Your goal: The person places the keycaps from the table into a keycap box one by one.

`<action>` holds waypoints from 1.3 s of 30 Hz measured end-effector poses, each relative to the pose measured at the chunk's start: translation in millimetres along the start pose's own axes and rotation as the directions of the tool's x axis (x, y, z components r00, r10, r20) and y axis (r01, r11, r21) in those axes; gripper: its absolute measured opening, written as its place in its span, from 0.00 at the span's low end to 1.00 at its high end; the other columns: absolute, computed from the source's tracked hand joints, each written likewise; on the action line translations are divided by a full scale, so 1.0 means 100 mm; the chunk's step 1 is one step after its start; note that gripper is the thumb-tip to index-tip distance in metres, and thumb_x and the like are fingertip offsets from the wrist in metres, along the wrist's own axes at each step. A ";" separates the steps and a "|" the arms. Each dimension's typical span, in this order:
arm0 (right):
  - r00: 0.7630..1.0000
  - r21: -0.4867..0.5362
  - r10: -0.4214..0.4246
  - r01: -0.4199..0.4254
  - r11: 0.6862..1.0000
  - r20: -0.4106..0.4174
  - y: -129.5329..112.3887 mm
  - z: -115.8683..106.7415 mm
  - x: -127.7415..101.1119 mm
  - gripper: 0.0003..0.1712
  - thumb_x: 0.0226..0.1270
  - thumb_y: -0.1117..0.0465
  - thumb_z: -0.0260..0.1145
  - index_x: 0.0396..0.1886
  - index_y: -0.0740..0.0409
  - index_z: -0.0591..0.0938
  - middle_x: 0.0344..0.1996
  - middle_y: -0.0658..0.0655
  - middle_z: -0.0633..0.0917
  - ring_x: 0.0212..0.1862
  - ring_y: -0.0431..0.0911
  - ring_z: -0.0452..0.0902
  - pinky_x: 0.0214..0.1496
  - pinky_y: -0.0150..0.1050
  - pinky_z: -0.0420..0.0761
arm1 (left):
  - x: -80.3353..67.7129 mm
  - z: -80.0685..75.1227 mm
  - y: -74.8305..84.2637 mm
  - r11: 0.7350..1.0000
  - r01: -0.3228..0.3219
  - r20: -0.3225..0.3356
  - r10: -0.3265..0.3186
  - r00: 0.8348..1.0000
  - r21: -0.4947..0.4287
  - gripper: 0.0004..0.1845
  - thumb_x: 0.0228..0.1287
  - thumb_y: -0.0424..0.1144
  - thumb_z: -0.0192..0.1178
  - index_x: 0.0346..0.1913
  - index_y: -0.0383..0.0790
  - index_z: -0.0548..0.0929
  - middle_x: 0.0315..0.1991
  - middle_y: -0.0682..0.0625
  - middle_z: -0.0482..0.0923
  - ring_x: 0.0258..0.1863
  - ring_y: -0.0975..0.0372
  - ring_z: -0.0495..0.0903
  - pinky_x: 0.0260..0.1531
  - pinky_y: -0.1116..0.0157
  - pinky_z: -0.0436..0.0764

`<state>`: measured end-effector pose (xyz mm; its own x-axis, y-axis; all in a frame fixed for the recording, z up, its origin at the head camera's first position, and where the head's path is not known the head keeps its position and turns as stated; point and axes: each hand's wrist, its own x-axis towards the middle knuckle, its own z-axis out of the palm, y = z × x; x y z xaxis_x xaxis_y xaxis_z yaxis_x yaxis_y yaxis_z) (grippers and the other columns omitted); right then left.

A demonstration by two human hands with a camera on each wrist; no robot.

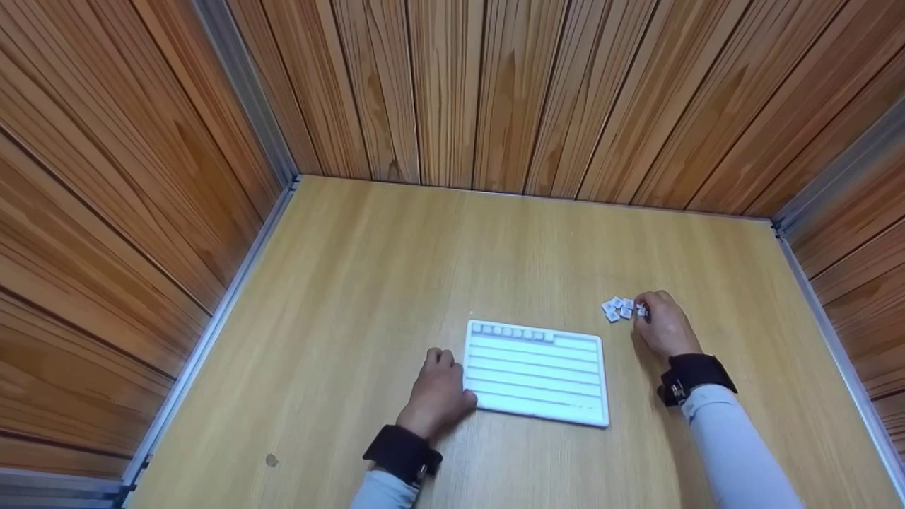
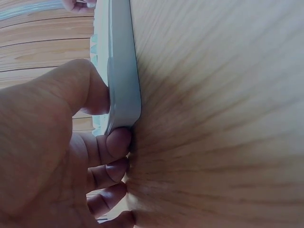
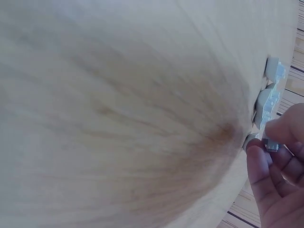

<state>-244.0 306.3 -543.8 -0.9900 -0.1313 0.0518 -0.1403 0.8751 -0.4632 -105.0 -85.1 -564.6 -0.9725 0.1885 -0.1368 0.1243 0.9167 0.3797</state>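
Note:
A white ridged tray [image 1: 534,375] lies on the table, with a row of small white keycaps [image 1: 512,332] along the left part of its top groove. My left hand [image 1: 440,392] holds the tray's near left corner, thumb on the near side and fingers along the left side. In the left wrist view, the thumb [image 2: 88,90] presses against the tray wall [image 2: 126,80]. To the right, my right hand [image 1: 666,326] pinches a keycap [image 3: 271,145] between thumb and fingertips, close over the table. Beside those fingers lies a small cluster of loose keycaps [image 1: 614,309] with printed faces.
The wooden table [image 1: 396,268] is enclosed by wood-plank walls [image 1: 445,92] at the back and sides, with grey metal strips [image 1: 212,318] along the edges. A small dark round mark [image 1: 271,460] shows at the table's front left. Both wrists wear black straps [image 1: 696,378].

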 end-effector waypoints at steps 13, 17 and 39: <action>0.999 0.089 -0.003 0.007 0.996 -0.042 -0.15 0.00 -0.05 0.16 0.67 0.74 0.61 0.54 0.68 0.80 0.52 0.68 0.77 0.51 0.60 0.75 0.51 0.55 0.76 | 0.00 -0.02 0.00 1.000 -0.003 0.007 0.003 1.000 -0.009 0.22 0.54 0.44 0.63 0.45 0.28 0.84 0.51 0.40 0.74 0.63 0.48 0.63 0.62 0.56 0.69; 1.000 0.098 -0.012 0.014 0.995 -0.021 -0.19 0.00 -0.06 0.18 0.67 0.74 0.61 0.56 0.68 0.82 0.51 0.68 0.77 0.48 0.59 0.75 0.46 0.49 0.75 | 0.00 -0.02 0.00 1.000 -0.009 -0.001 0.009 1.000 -0.012 0.20 0.54 0.43 0.62 0.43 0.29 0.84 0.51 0.40 0.74 0.62 0.48 0.64 0.61 0.56 0.70; 0.996 0.138 -0.065 0.055 0.989 0.068 -0.42 0.14 -0.13 0.12 0.67 0.67 0.64 0.49 0.65 0.78 0.47 0.63 0.79 0.45 0.55 0.78 0.46 0.46 0.77 | -0.01 -0.01 0.00 1.000 -0.001 -0.002 0.001 1.000 -0.006 0.20 0.53 0.44 0.62 0.42 0.29 0.84 0.51 0.39 0.75 0.63 0.47 0.64 0.63 0.56 0.69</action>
<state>-224.5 264.7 -537.3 -0.9754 -0.2195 0.0216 -0.1914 0.7935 -0.5777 -104.6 -85.4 -563.6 -0.9727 0.1891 -0.1349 0.1243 0.9142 0.3858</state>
